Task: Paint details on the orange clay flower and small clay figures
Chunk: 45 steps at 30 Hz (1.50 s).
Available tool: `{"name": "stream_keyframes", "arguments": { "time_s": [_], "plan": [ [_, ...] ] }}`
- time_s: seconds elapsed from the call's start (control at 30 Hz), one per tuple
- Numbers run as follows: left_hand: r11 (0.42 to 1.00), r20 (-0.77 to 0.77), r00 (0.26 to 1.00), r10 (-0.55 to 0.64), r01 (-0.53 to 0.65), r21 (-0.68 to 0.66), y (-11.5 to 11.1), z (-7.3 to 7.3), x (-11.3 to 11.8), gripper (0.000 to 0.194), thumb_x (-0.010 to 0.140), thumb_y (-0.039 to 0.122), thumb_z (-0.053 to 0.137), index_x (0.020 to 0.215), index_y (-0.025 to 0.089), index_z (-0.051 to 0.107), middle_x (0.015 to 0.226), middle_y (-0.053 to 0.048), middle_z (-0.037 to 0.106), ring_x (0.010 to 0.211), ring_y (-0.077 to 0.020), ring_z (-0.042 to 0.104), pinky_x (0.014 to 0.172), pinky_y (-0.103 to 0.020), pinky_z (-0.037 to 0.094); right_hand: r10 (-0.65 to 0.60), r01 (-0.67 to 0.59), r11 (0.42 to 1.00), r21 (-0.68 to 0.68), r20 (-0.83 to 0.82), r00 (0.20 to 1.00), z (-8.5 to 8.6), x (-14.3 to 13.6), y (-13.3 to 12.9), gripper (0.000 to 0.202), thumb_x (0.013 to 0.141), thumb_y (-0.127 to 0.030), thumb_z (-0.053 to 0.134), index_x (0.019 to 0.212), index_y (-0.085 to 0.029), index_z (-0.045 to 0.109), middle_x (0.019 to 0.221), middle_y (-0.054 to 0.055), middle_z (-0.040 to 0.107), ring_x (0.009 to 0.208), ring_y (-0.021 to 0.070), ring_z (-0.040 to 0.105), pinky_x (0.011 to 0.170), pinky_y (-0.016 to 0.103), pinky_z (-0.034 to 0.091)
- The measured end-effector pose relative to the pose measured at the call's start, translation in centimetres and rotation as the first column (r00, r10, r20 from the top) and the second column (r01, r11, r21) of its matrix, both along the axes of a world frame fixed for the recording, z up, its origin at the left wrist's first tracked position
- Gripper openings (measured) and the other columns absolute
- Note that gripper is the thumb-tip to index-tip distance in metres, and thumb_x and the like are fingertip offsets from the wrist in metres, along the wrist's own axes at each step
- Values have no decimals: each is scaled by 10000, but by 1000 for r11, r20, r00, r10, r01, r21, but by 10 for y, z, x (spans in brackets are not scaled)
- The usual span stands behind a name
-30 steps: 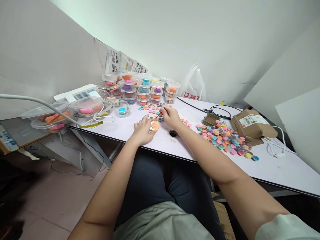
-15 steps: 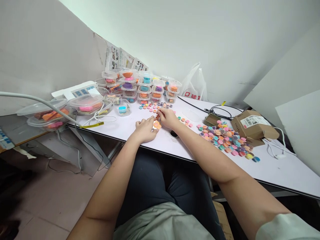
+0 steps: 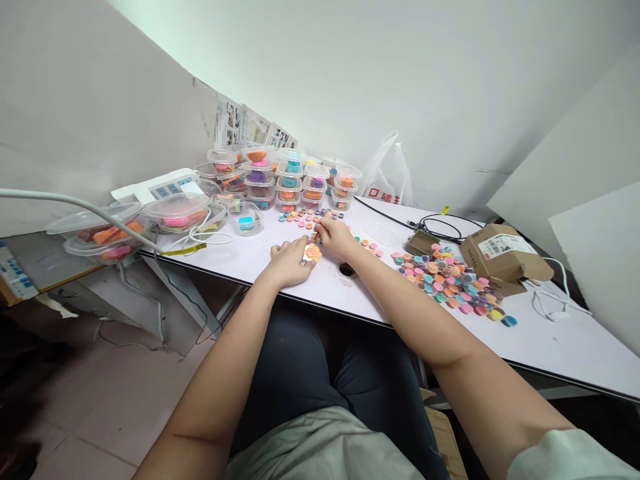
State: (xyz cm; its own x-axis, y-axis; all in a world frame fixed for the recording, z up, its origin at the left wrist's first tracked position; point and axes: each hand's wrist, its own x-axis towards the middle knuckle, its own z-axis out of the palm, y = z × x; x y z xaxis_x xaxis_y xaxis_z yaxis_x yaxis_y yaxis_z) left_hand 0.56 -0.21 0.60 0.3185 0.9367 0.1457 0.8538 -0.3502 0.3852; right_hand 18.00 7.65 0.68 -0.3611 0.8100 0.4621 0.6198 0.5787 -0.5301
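Note:
An orange flower-shaped piece (image 3: 313,253) with a pale edge is on the table between my two hands. My left hand (image 3: 289,265) curls around its left side, the thumb along its lower edge and the fingers at its upper left. On the other side my right hand (image 3: 334,237) has its fingers pinched together just above the flower piece. A small brownish-orange bit shows at those fingertips, too small and covered to name. Small coloured discs (image 3: 310,217) lie in rows beyond my hands, and a few more discs (image 3: 369,245) are right of my right wrist.
A heap of coloured discs (image 3: 450,280) spreads at the right, near a cardboard box (image 3: 505,257). Stacked clear tubs (image 3: 289,180) of coloured clay stand at the back, by a white plastic bag (image 3: 387,173). A power strip (image 3: 165,187) and cables are at the left. The table has a round hole (image 3: 346,270).
The view has shifted slightly. My hands stay around the flower piece in nearly the same pose, the right fingers still pinched above it.

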Motion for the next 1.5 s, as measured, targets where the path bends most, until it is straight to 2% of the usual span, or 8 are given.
{"name": "stream_keyframes", "arguments": {
  "time_s": [0.3,0.43,0.6,0.8,0.97,1.17,1.27,1.5],
  "plan": [
    [998,152,988,-7,-2,59,-3,-6,-6,548,934,408,524,1447,230,450,1422,-117,628,1340,-349,533,1132,-530,320,-57,77,995,66,-260,964,15,14,-15,337,1012,-459,463,805,-224,588,752,41,686,699,188,607,727,317,459],
    [998,268,962,-58,46,50,-4,-9,-10,573,905,380,581,1447,243,455,1470,-93,591,1324,-292,566,1104,-423,417,-18,-6,998,-56,-420,907,18,15,-24,473,963,-650,484,826,-215,608,724,41,678,618,166,591,632,302,466],
    [995,296,950,-96,96,16,-6,-11,-12,654,900,390,591,1507,240,400,1530,-92,543,1365,-298,549,1118,-419,432,56,-99,991,-86,-407,912,13,15,-22,616,902,-781,459,789,-197,620,674,36,662,586,142,569,580,275,443],
    [988,220,969,-110,130,-79,1,-8,-13,720,894,371,562,1559,208,337,1574,-128,487,1362,-351,540,1129,-496,420,42,-85,992,-89,-406,913,6,16,-13,629,887,-794,474,773,-191,615,644,36,658,572,140,565,568,273,427],
    [990,111,988,-105,114,-77,-2,-5,-11,818,878,367,547,1601,135,244,1612,-182,412,1462,-377,416,1183,-515,342,14,-86,987,-134,-459,888,2,16,-9,608,880,-787,499,775,-199,612,622,24,643,546,138,553,536,269,415],
    [984,76,990,118,-127,129,-11,-6,9,901,752,619,699,1446,100,455,1408,-232,570,1313,-440,513,1099,-561,400,21,-86,988,-130,-440,898,7,15,-16,637,887,-795,471,786,-187,632,648,30,642,562,131,540,542,266,403],
    [966,97,978,183,-197,167,-8,-7,18,865,732,612,745,1385,108,487,1323,-225,630,1228,-455,568,1034,-579,435,21,-81,989,-121,-431,902,8,13,-17,640,893,-791,462,773,-186,632,642,28,639,567,130,538,551,266,401],
    [984,248,967,51,-91,151,-10,-10,11,797,792,417,758,1444,140,392,1255,-165,686,1162,-370,647,986,-485,504,18,-93,987,-135,-474,880,11,15,-16,607,887,-776,500,786,-192,631,651,25,647,568,129,553,544,257,417]
  ]
}}
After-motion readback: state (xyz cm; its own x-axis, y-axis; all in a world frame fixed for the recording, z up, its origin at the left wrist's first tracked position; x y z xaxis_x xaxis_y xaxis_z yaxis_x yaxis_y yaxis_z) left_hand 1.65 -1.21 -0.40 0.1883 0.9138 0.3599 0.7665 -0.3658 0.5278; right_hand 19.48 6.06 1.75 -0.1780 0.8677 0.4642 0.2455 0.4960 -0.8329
